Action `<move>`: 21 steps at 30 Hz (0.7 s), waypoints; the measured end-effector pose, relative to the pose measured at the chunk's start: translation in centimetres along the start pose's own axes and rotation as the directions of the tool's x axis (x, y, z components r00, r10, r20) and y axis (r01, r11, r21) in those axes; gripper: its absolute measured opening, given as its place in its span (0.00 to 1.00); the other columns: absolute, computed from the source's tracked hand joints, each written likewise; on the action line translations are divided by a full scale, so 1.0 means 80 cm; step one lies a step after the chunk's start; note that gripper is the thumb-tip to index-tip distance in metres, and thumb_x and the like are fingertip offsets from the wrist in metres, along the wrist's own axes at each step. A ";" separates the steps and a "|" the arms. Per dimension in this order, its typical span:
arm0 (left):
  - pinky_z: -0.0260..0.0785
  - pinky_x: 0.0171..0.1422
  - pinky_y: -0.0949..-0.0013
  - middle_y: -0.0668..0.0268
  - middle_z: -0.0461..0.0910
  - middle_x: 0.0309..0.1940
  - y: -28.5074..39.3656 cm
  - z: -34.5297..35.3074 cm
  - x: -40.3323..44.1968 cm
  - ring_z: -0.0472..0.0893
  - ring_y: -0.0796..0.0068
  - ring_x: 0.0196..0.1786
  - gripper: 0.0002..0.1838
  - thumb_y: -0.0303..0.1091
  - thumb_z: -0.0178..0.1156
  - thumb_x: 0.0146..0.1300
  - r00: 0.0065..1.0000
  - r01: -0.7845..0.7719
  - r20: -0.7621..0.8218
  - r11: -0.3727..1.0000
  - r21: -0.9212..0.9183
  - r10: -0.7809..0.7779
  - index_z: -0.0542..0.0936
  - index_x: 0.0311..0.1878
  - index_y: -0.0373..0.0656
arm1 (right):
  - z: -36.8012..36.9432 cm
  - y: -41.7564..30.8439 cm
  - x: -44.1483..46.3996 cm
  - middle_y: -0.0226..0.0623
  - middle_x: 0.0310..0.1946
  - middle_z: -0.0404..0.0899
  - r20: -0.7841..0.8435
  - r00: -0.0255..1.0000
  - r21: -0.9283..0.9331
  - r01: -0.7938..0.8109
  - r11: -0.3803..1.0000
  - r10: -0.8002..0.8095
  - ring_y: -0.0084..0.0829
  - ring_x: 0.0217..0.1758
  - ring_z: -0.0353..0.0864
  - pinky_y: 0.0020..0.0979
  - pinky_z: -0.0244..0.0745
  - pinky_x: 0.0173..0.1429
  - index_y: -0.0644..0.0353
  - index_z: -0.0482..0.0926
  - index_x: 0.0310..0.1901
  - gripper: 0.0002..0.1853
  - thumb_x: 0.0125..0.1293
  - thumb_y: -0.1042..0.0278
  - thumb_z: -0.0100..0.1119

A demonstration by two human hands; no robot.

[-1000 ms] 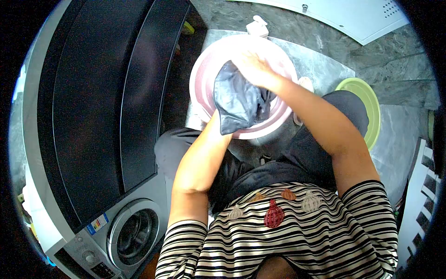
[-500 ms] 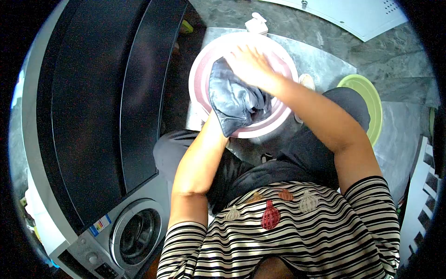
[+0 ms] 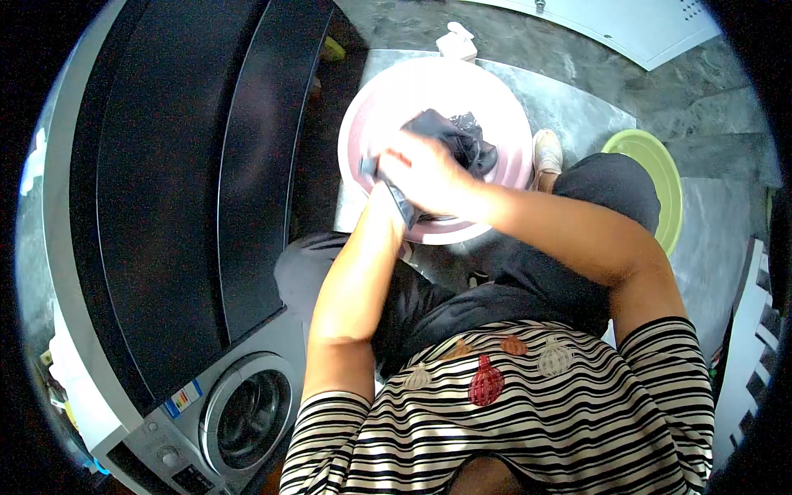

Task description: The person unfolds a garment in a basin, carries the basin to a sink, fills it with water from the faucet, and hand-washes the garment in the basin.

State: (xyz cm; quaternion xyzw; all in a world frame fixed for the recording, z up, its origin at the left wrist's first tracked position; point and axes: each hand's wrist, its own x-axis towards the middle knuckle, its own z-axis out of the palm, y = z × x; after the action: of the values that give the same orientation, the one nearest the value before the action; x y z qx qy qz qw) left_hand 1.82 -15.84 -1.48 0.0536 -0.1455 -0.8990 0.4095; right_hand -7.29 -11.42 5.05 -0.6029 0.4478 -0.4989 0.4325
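Note:
A dark, shiny, wet-looking cloth [image 3: 450, 132] lies bunched in a pale pink basin [image 3: 517, 107] on the floor. My right hand [image 3: 429, 175] is over the near left part of the basin, its bent, blurred fingers closed on a fold of the cloth. Directly under it is my left hand [image 3: 384, 198], with a strip of the cloth across it at the basin's near left rim. The left fingers are hidden behind the cloth and my right hand. The cloth's bulk trails to the far right of both hands.
A green basin [image 3: 670, 194] sits on the right behind my knee. A small white container [image 3: 456, 43] stands beyond the pink basin. On the left are a dark-panelled cabinet [image 3: 165, 190] and a front-loading washing machine [image 3: 249, 412]. My shoe [image 3: 546, 153] is beside the pink basin.
My right hand has moved down and left from the far side of the basin to my left hand. The cloth, spread over my left hand before, is now bunched towards the basin's middle.

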 end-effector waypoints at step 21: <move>0.71 0.55 0.62 0.56 0.79 0.45 -0.014 0.005 0.009 0.79 0.63 0.48 0.16 0.32 0.45 0.65 0.773 0.054 -0.633 0.990 0.131 0.041 0.74 0.51 0.36 | -0.042 0.130 0.066 0.41 0.64 0.62 0.096 0.715 0.620 -0.587 0.521 0.693 0.36 0.68 0.59 0.37 0.58 0.67 0.55 0.62 0.65 0.28 0.70 0.46 0.40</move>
State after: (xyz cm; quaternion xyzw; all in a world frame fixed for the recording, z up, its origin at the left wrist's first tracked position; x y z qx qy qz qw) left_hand 0.50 -15.58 -1.44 0.3829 -0.0623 -0.8170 0.4266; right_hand -11.23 -19.17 -3.45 -0.1781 0.4855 -0.4674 0.7170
